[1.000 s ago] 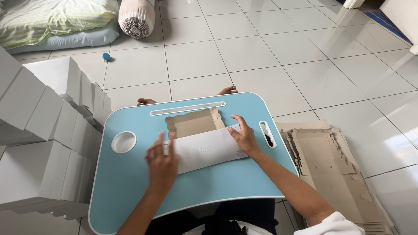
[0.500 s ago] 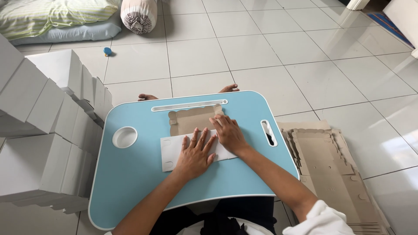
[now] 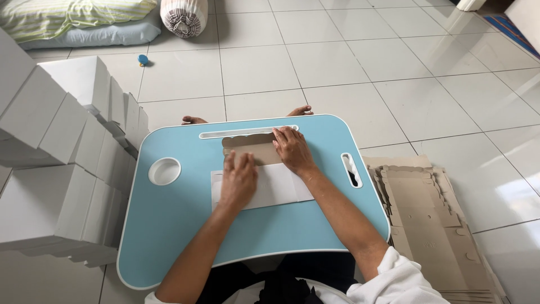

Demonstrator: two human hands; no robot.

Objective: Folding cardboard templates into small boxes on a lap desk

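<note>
A flat cardboard box blank (image 3: 275, 186), white on its near part and brown on its far flap (image 3: 250, 147), lies on a light blue lap table (image 3: 185, 225). My left hand (image 3: 239, 179) presses flat on the white part, fingers together pointing away from me. My right hand (image 3: 291, 149) presses flat on the fold where the brown flap meets the white part. Neither hand grips anything. My toes show just beyond the table's far edge.
Stacks of folded white boxes (image 3: 62, 169) crowd the floor at the left, touching the table's side. A pile of flat brown cardboard blanks (image 3: 427, 219) lies on the tiles at the right. Pillows (image 3: 79, 19) and a small blue object (image 3: 143, 59) sit farther back.
The white part, earlier lifted and folded, now lies flat. Both hands have slid away from me, the right one up to the brown flap's fold.
</note>
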